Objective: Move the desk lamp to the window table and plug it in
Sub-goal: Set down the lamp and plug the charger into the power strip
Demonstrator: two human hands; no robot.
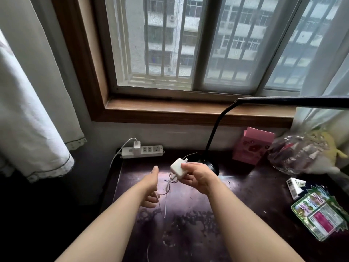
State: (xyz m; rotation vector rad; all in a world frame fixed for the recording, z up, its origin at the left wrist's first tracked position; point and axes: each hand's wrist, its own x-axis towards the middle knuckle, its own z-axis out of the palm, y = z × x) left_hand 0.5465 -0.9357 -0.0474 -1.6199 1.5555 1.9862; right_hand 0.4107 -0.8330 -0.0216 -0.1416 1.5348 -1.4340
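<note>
Both bare forearms reach forward over the dark window table. Right hand grips a white power adapter between thumb and fingers, raised above the tabletop. Left hand is loosely curled around the thin white cord trailing from the adapter. Black desk lamp stands on the table just behind the right hand, below the windowsill. White power strip lies at the table's back-left edge, well apart from the adapter.

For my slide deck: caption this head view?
Right hand holds lamp adapter near power strip; left hand holds its cord.
</note>
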